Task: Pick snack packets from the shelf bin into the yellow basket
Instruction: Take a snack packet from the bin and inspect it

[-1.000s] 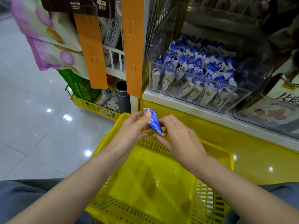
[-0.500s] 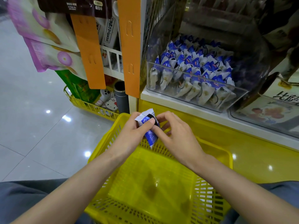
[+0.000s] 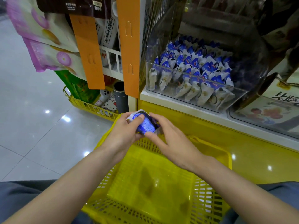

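I've rolled the snack packet [image 3: 146, 125] over since a second ago; my left hand [image 3: 123, 131] and right hand [image 3: 174, 143] both pinch it above the far rim of the yellow basket [image 3: 210, 147]. Dropping it in seems next.

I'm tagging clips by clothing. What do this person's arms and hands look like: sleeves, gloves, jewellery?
The left hand and right hand are bare: no gloves, rings or visible markings. The left forearm and right forearm are uncovered down to the frame edge, with no sleeve, watch or bracelet in view. Dark grey-blue fabric shows at the bottom corners, beneath the arms.
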Demonstrator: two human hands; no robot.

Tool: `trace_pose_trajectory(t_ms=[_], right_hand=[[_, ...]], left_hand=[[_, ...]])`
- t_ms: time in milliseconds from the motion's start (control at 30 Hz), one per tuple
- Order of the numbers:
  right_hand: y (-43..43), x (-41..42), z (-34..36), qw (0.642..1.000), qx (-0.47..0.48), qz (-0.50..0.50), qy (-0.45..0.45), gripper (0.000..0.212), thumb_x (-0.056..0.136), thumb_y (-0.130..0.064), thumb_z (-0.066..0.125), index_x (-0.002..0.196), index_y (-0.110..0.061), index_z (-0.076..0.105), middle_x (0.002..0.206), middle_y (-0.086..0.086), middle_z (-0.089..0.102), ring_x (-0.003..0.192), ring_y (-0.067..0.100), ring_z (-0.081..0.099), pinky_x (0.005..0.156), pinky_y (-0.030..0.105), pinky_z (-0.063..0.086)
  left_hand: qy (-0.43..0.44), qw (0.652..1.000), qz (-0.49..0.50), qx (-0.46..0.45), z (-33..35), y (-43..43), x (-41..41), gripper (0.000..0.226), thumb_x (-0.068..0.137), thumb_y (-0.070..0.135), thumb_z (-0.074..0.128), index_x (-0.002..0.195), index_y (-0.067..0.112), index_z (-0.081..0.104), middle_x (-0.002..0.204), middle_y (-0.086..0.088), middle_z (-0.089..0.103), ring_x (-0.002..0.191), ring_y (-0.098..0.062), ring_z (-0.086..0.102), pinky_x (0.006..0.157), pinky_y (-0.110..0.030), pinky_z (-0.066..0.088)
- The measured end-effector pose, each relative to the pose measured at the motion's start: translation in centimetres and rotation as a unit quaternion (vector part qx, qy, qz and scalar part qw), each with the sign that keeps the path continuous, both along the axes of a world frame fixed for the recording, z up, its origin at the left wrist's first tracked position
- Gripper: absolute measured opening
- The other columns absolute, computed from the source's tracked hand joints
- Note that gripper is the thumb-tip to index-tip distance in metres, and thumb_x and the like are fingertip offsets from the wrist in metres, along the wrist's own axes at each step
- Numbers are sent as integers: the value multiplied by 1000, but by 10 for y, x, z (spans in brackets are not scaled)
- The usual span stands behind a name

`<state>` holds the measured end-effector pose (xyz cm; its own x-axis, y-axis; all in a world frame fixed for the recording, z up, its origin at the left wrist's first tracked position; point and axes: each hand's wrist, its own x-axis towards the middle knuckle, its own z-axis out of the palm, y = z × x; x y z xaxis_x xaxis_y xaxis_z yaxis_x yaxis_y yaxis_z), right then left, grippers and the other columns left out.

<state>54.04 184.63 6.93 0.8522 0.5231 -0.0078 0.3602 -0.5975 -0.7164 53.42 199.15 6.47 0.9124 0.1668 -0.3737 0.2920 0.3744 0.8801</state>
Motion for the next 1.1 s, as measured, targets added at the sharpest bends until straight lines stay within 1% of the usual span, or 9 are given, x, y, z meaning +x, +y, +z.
trace_pose_trajectory(t_ms=[67, 167, 233, 333, 467, 700, 900, 1000, 1100], right_hand=[[1, -5, -2, 998, -35, 36, -32, 75, 81, -61, 47, 144, -26, 22, 142, -12, 33, 127, 0, 35, 104, 18, 30], [0, -1, -2, 997, -27, 18, -67, 57, 88, -42, 54, 138, -22, 36, 135, -8, 40, 121, 3, 40, 101, 24, 37], [-1, 5, 1, 997, 14, -10, -72, 36, 91, -33, 53, 124, -19, 53, 118, -6, 51, 105, 2, 48, 92, 23, 41], [0, 11, 8, 992, 87, -65, -62, 8, 91, -27, 54, 89, -28, 61, 86, -10, 59, 72, 1, 52, 70, 21, 46], [-4, 18, 13, 979, 149, -140, 22, 23, 94, -27, 50, 73, -29, 58, 50, -13, 55, 45, -3, 51, 46, 8, 34], [-12, 27, 21, 951, 221, -207, 64, 27, 96, -29, 44, 80, -20, 62, 63, 0, 61, 46, 1, 49, 43, 14, 40], [-19, 32, 35, 980, 99, -142, -95, 22, 94, -29, 49, 81, -19, 62, 61, 3, 60, 48, 14, 51, 47, 28, 44], [-17, 36, 42, 988, 64, -74, -119, 19, 94, -31, 48, 85, -24, 63, 62, -3, 60, 52, 9, 53, 52, 24, 44], [-23, 59, 63, 973, 76, -118, -181, 20, 95, -31, 46, 93, -20, 63, 75, -10, 65, 65, 2, 59, 60, 20, 49]], left_hand=[[21, 999, 6, -43, 2, 3, 1, 29, 93, 10, 51, 120, -2, 48, 93, -14, 65, 73, -18, 66, 62, -28, 58], [43, 996, -7, -83, 8, 3, -1, 21, 93, 7, 49, 113, 1, 51, 91, -17, 63, 70, -19, 66, 55, -30, 57], [45, 997, -35, -48, 10, 2, -2, 13, 93, 16, 50, 105, 11, 54, 95, -13, 62, 77, -20, 64, 62, -32, 57], [18, 991, -104, 83, 8, 4, -4, 35, 89, 44, 47, 116, 22, 55, 111, -1, 61, 100, -16, 57, 84, -34, 49], [-34, 986, -94, 132, 12, 4, -5, 31, 87, 41, 52, 104, 16, 61, 98, 2, 69, 93, -10, 65, 83, -32, 52], [-58, 988, -119, 75, 13, -2, -4, 17, 92, 16, 51, 104, 6, 59, 82, 1, 74, 75, -9, 69, 62, -20, 54], [-79, 971, -159, 160, 26, 2, 8, 26, 82, 21, 66, 106, 17, 57, 102, 0, 69, 90, -8, 66, 74, -17, 51], [-128, 946, -211, 210, 37, 1, 14, 19, 83, 13, 66, 102, 13, 64, 101, -6, 70, 94, -16, 64, 85, -29, 49], [-146, 953, -156, 213, 38, 2, 20, 8, 86, 14, 63, 93, 12, 65, 98, -5, 71, 94, -16, 64, 86, -27, 48]])
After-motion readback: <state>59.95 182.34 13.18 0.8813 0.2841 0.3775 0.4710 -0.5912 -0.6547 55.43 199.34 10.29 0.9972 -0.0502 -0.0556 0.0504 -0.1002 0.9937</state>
